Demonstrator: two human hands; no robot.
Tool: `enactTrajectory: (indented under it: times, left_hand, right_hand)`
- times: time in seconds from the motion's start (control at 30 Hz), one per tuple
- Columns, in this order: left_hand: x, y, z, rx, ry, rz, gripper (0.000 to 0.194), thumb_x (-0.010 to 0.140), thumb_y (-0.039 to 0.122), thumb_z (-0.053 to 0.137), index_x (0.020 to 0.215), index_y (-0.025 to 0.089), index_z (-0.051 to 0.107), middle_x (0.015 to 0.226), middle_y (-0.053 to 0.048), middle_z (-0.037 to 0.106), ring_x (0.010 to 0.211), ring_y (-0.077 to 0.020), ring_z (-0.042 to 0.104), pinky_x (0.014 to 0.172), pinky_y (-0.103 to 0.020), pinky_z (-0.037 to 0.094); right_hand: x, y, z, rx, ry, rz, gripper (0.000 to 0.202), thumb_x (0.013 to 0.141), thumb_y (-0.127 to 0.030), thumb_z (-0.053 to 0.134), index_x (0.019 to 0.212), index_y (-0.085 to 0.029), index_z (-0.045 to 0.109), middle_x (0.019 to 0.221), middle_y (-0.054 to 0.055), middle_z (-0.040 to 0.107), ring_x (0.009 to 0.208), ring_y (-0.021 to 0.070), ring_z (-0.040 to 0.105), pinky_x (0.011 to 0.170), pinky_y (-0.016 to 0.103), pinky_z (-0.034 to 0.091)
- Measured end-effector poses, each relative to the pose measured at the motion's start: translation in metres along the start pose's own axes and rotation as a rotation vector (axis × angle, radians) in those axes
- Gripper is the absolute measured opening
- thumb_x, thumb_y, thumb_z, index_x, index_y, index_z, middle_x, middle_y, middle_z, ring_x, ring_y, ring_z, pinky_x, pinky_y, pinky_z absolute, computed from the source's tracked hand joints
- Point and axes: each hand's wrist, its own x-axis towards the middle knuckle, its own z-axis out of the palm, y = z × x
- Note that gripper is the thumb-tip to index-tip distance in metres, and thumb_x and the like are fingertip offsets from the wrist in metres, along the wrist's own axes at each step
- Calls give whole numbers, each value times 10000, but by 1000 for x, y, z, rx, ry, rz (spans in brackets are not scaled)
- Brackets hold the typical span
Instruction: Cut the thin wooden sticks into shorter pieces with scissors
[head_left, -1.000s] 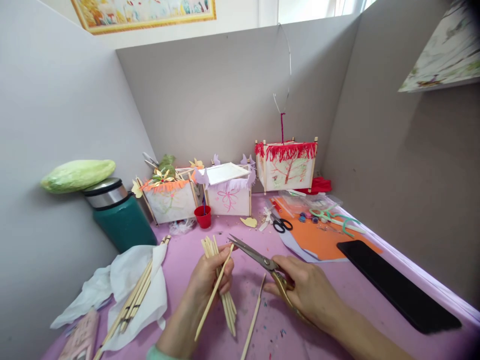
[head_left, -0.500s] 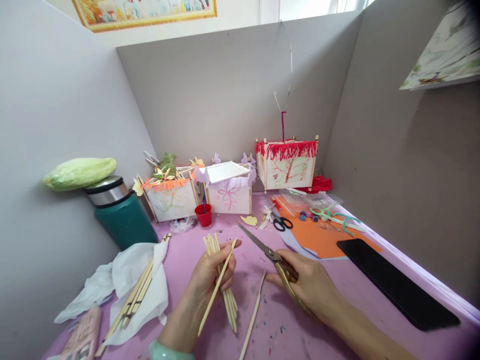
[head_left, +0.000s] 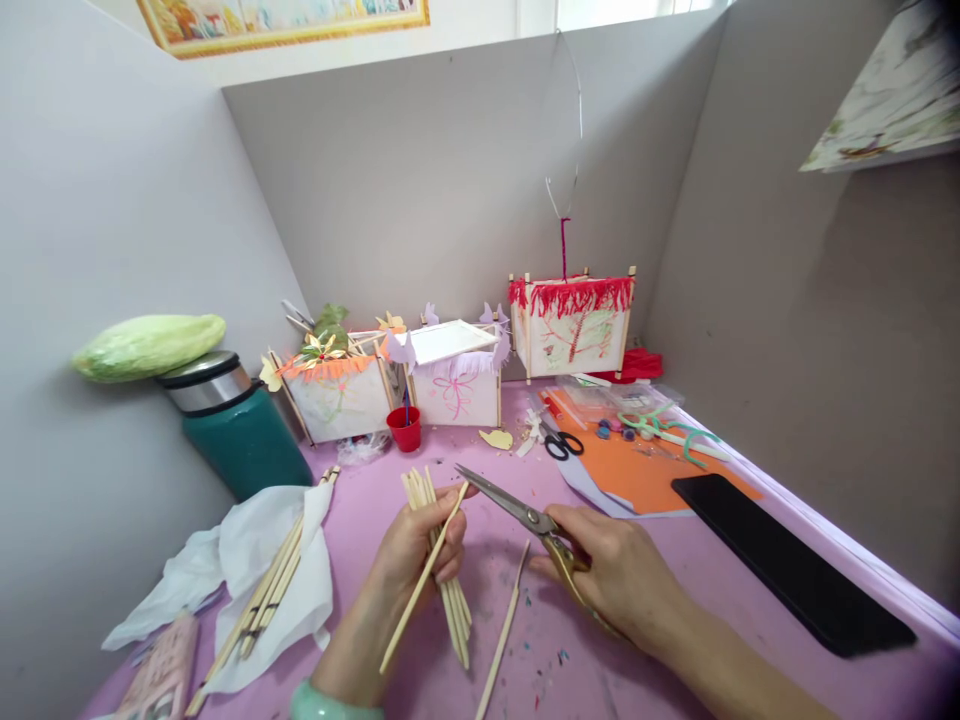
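At the lower middle of the frame the left hand (head_left: 415, 552) is closed around a bundle of thin wooden sticks (head_left: 442, 570), fanned slightly at the top. One single stick (head_left: 424, 578) is pinched apart from the rest between thumb and fingers, slanting up to the right so that its top end stands clear of the bundle. That looks deliberate: the separated tip sits right at the blades. Just right of it, the right hand (head_left: 616, 570) is gripping the handles of a pair of scissors (head_left: 525, 520), whose blades are nearly closed and point up-left, with the tip touching or almost touching the stick's end; I cannot tell which.

Between the two hands one loose stick (head_left: 504, 632) lies on the purple bench (head_left: 525, 670), among small coloured flecks. At lower left, more sticks rest on white tissue paper (head_left: 247, 570), kept within reach of the left hand.

Further right lies a black flat slab (head_left: 787, 560), and beyond it an orange sheet (head_left: 637, 470) with black-handled scissors (head_left: 562, 445) and small bits on it. At the left stands a teal flask (head_left: 240, 430) with a green wrapped lump (head_left: 146, 345) on top.

Along the back wall stand three paper lanterns on stick frames: orange-fringed (head_left: 337, 395), white with pink (head_left: 454, 375), and red-fringed (head_left: 574, 325) under a wire hook. A small red cup (head_left: 405, 428) stands before them.
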Motion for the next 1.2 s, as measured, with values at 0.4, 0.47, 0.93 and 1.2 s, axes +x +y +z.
enactTrajectory:
  times: [0.4,0.47,0.93,1.2]
  left_hand:
    - [0,2,4,-6,3,9,215,733,251,683,855,153,536,500,81,485,309,-12,277,310,-149,200]
    - [0,2,4,8,16,17,240,712,261,702,825,164,513,500,79,499,305,-12,280,307,-149,201]
    - [1,0,2,89,52,53,401,681,402,757,919,147,560,478,104,463,304,-9,229,315,-154,179]
    - [-1,0,1,27,-6,37,392,730,366,731,991,104,604,471,95,461,303,-12,238,303,-154,193]
  right_hand:
    - [2,0,0,120,-11,41,310,789,-508,664,919,-232,610,710,-26,581,600,136,510,577,240,387]
    - [2,2,1,105,-20,24,331,786,-526,660,932,-234,610,727,-18,587,608,140,514,584,244,391]
    - [1,-6,-7,206,-78,32,269,818,-462,634,737,-223,540,630,-50,532,566,114,456,535,222,330]
    - [-1,-8,-1,427,-209,105,310,790,-474,631,680,-214,503,565,-75,367,530,98,321,507,221,277]
